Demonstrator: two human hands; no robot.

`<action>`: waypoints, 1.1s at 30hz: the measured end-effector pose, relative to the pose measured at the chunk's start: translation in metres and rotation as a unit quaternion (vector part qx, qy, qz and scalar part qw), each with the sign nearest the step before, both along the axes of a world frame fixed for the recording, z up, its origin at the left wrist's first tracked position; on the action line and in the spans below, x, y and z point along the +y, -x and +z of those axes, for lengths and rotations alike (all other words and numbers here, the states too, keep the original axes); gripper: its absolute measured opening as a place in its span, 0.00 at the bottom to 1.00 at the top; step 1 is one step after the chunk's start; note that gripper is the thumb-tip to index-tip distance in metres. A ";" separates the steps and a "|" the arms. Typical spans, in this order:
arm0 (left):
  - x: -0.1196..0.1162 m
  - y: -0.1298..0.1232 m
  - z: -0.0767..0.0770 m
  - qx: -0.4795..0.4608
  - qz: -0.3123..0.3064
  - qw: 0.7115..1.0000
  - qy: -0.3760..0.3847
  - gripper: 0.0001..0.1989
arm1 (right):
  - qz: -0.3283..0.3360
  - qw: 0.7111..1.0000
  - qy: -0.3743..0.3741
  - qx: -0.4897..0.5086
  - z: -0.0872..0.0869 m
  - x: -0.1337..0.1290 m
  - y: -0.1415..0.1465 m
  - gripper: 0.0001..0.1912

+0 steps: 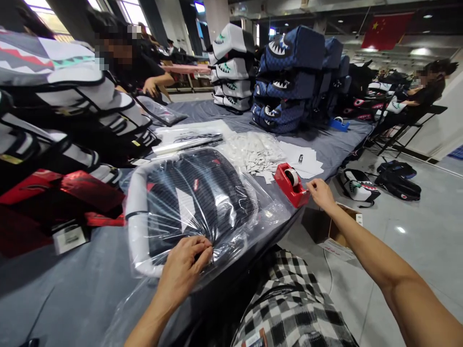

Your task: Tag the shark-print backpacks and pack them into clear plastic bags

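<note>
A black backpack with white and red patches lies inside a clear plastic bag [220, 193] on the grey-covered table [87, 284]. My left hand [188, 262] is closed on the gathered plastic at the bag's near edge. To the right, a red tape dispenser [292, 185] with a roll in it stands at the table's edge. My right hand [321, 193] is at the dispenser's cutting end, thumb and fingers pinched together; what they hold is too small to make out.
Stacked backpacks [68, 96] rise at the left, blue ones [289, 77] at the back. White slips [255, 154] lie behind the dispenser. An open carton [340, 226] and more bags [358, 185] are on the floor. A person [137, 72] works across the table.
</note>
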State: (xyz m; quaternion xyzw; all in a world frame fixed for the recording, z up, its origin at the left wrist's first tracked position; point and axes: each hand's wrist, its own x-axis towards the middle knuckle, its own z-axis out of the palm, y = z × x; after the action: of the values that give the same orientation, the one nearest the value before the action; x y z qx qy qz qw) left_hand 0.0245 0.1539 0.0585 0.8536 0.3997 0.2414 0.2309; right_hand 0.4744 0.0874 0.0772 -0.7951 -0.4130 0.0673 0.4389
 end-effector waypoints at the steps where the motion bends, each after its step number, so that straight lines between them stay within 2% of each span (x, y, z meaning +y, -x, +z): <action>1: 0.000 0.000 0.000 -0.003 -0.001 1.000 -0.001 0.23 | -0.006 1.000 -0.010 0.000 0.000 -0.009 0.003 0.17; 3: 0.000 0.000 -0.002 -0.010 -0.001 1.000 -0.002 0.23 | -0.012 0.996 -0.042 0.076 -0.005 -0.026 0.013 0.16; 6: 0.000 0.000 -0.002 -0.023 0.006 1.000 0.000 0.21 | 0.003 0.962 -0.079 0.261 -0.024 -0.036 0.041 0.23; 9: -0.003 -0.002 0.002 -0.027 0.008 1.000 0.008 0.20 | 0.064 0.935 -0.053 0.344 -0.035 -0.032 0.084 0.28; 11: -0.005 -0.004 0.006 -0.017 0.006 1.000 0.022 0.19 | 0.148 0.901 -0.043 0.406 -0.028 -0.031 0.111 0.29; 14: -0.007 -0.007 0.013 0.007 0.003 0.999 0.046 0.18 | 0.317 0.818 -0.097 0.470 0.006 -0.024 0.129 0.25; 15: -0.008 -0.008 0.015 0.012 0.005 0.999 0.052 0.18 | 0.380 0.794 -0.116 0.461 0.020 -0.017 0.131 0.24; 17: -0.008 -0.009 0.017 0.013 0.013 0.998 0.057 0.18 | 0.503 0.771 -0.104 0.377 0.047 0.006 0.136 0.22; 19: -0.009 -0.009 0.019 0.012 0.016 0.998 0.057 0.17 | 0.620 0.750 -0.018 0.232 0.067 0.035 0.149 0.21; 20: -0.009 -0.010 0.019 0.011 0.016 0.998 0.056 0.17 | 0.667 0.730 0.036 0.147 0.074 0.050 0.159 0.20; 23: -0.009 -0.010 0.019 0.014 0.011 0.999 0.051 0.17 | 0.748 0.636 0.167 -0.090 0.081 0.085 0.192 0.19; 25: -0.009 -0.010 0.019 0.017 0.011 0.999 0.049 0.16 | 0.743 0.591 0.226 -0.217 0.078 0.101 0.210 0.18; 26: -0.009 -0.010 0.018 0.019 0.009 0.999 0.049 0.16 | 0.724 0.584 0.251 -0.268 0.075 0.107 0.215 0.18; 27: -0.009 -0.010 0.018 0.021 0.008 0.999 0.049 0.16 | 0.695 0.590 0.273 -0.307 0.072 0.113 0.217 0.17; 28: -0.009 -0.009 0.017 0.021 0.006 0.999 0.048 0.16 | 0.660 0.607 0.290 -0.333 0.070 0.118 0.216 0.18; 31: -0.009 -0.007 0.016 0.020 0.001 0.999 0.044 0.17 | 0.543 0.696 0.310 -0.354 0.068 0.125 0.201 0.24; 33: -0.008 -0.007 0.015 0.019 0.000 0.999 0.040 0.17 | 0.503 0.739 0.290 -0.342 0.068 0.119 0.191 0.22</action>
State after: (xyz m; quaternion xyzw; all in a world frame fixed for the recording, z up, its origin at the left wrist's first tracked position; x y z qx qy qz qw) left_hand 0.0316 0.1455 0.0730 0.8482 0.4131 0.2086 0.2576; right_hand 0.2833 0.2061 0.1449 -0.5305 -0.8354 0.1183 -0.0817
